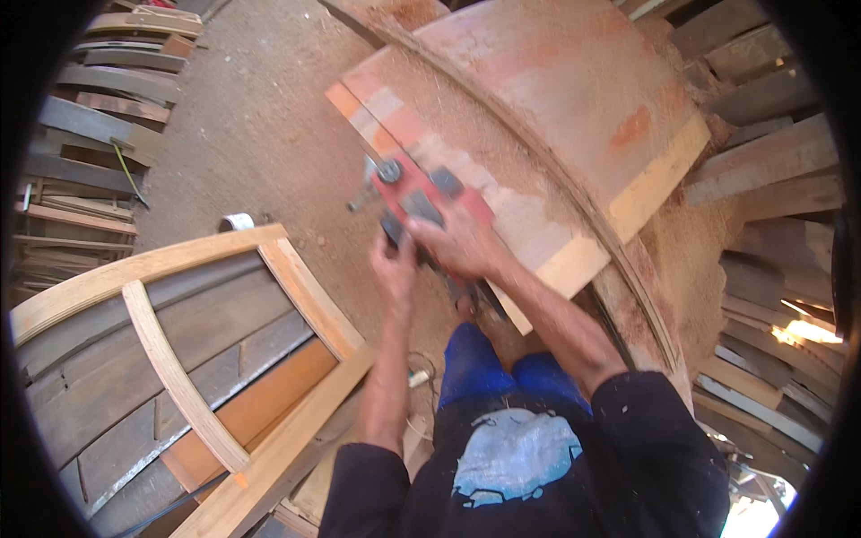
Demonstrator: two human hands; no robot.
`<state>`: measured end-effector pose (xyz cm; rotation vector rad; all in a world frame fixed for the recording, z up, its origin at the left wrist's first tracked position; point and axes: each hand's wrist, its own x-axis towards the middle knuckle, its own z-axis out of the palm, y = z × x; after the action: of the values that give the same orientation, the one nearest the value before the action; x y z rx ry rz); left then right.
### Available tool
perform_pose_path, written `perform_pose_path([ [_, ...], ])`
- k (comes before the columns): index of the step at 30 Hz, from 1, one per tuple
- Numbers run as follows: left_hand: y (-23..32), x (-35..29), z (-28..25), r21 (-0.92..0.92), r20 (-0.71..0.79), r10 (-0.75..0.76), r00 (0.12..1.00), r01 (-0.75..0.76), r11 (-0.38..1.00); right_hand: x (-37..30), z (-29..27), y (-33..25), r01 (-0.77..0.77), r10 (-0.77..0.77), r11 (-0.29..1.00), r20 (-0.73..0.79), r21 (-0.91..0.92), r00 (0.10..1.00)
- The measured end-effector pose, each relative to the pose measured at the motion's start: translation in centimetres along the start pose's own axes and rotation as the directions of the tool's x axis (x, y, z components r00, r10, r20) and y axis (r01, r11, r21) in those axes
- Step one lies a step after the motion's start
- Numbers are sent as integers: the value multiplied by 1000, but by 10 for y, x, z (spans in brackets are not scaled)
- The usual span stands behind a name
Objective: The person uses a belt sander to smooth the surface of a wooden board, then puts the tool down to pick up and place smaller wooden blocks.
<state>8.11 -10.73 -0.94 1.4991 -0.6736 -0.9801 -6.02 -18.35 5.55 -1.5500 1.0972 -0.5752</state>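
Observation:
A red and black power tool (418, 192) that looks like an electric hand planer rests on the left edge of a wooden board (484, 170). My right hand (456, 240) wraps around the top of the tool's body. Lower and to the left, my left hand (395, 267) has its fingers closed on a black part of the tool. Both hands are slightly blurred. A round dark knob tops the tool's far end. Pale and orange patches mark the board, and sawdust lies over it. The tool's underside is hidden.
A long curved wooden strip (547, 157) crosses the board. At the lower left stands a curved wooden frame (179, 260) over grey planks. Stacked timber lines the left (108, 117) and right (762, 179). A cord and a white tape-like ring (237, 221) lie on the dusty floor (260, 108).

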Motion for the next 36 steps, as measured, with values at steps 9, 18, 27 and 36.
perform_pose_path([
  [9, 25, 23, -4, -6, 72, 18, 997, -18, 1000, 17, -9, -20, -165, 154, 978, 95, 130, 984],
  [18, -49, -172, 14, 348, 51, 0, 999, -18, 937, -174, -38, 26, -250, 224, 953, 160, 168, 961],
  [27, -57, -279, 37, 249, 54, -135, 989, 118, 961, -277, -56, 57, -415, 357, 889, 273, 195, 893],
  [36, -46, -171, 14, 238, 23, -111, 994, 102, 966, -169, -32, 33, -152, 135, 965, 89, 214, 987],
])
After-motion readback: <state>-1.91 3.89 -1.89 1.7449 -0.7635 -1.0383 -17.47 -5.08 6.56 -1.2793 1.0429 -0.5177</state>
